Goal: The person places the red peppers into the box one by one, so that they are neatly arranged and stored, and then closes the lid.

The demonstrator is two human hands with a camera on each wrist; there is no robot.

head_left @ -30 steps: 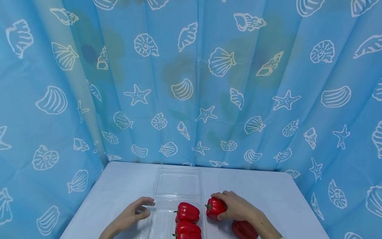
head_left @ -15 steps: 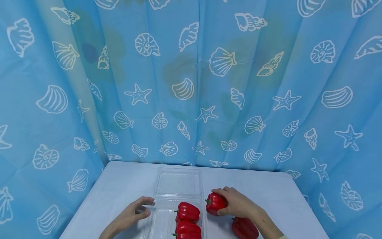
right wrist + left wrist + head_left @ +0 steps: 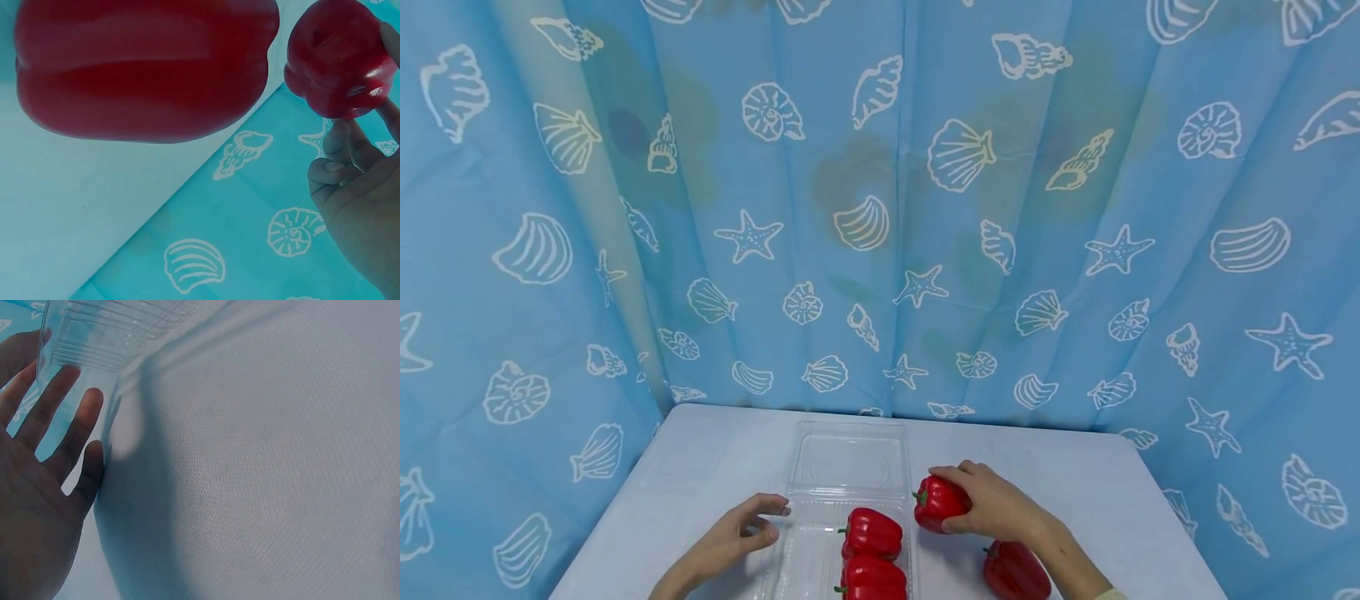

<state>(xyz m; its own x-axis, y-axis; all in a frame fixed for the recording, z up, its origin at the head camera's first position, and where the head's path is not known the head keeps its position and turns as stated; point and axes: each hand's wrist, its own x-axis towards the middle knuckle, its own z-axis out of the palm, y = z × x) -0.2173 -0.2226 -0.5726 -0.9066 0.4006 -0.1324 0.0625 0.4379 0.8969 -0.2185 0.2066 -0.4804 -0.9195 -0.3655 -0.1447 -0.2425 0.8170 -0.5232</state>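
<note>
My right hand [image 3: 996,504] grips a red bell pepper [image 3: 938,504] with a green stem, just right of a clear plastic clamshell container [image 3: 801,542]. In the right wrist view its fingers and thumb curl round that pepper [image 3: 340,59], whose underside shows. Two more red bell peppers, a farther one [image 3: 872,533] and a nearer one [image 3: 874,579], lie in the container's right half, stems to the left. My left hand [image 3: 733,537] holds nothing between thumb and fingers, at the container's left edge. Its fingers [image 3: 50,406] are spread beside the clear wall in the left wrist view.
Another red bell pepper [image 3: 1015,571] lies on the white table [image 3: 1075,483], below my right forearm. The container's lid [image 3: 850,458] is folded back flat on the far side. A blue shell-print curtain [image 3: 880,208] surrounds the table's back and sides.
My right hand has moved slightly up and left in the head view with the pepper, so more of the loose pepper behind the wrist shows. The left hand has stayed in place.
</note>
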